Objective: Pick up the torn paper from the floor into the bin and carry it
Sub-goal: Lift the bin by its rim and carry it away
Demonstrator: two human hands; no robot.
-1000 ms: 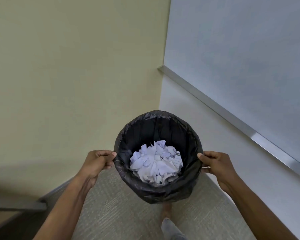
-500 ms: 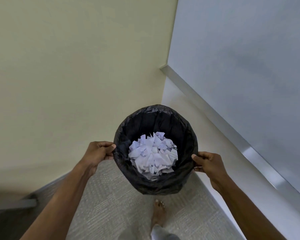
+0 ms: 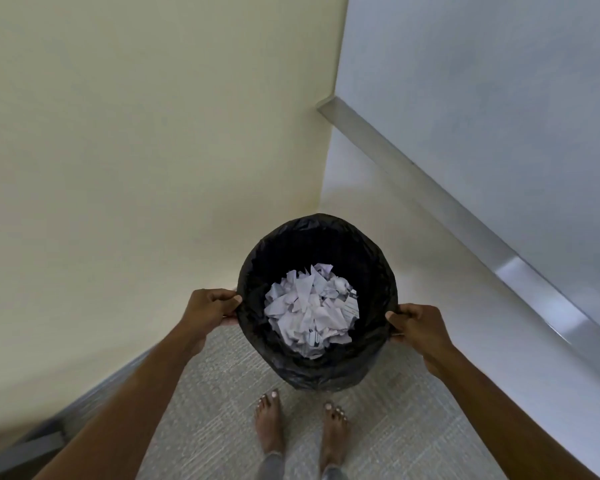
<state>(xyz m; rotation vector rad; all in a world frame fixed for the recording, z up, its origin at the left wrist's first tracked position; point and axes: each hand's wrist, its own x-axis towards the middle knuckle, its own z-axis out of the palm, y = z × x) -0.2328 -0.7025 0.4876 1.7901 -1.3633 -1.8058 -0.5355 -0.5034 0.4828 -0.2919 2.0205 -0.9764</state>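
Observation:
A round bin [image 3: 378, 271] lined with a black plastic bag hangs in front of me above the floor, close to a wall corner. Inside it lies a heap of torn white paper [image 3: 312, 310]. My left hand [image 3: 210, 308] grips the bin's left rim, thumb on top. My right hand [image 3: 418, 323] grips the right rim the same way. Both forearms reach in from the bottom corners of the view.
A cream wall [image 3: 136, 150] stands to the left and a pale grey wall with a metal rail [image 3: 520, 268] to the right; they meet just behind the bin. Grey carpet [image 3: 215, 403] lies below, with my two bare feet [image 3: 269, 424] under the bin.
The bin has moved closer to the wall corner and slightly right. Both feet now show side by side under it; earlier only one foot showed. Both hands keep their grip.

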